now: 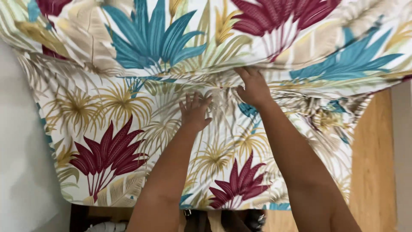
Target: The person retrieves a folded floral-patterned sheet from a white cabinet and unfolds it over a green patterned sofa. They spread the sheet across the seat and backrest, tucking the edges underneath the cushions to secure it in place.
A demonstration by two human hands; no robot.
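I see L hand (195,112) flat on the white cotton sheet w/ teal, maroon and gold palm-leaf print (116,107), fingers spread open, palm down, gripping nothing. R hand (254,88) just beside it, fingers extended onto a raised fold of same fabric; fingertips partly tucked under fold edge, can't tell if pinching. Sheet lies under both hands, bunched just beyond the fingertips. Wooden floor strip (373,163) well right of R fingers.
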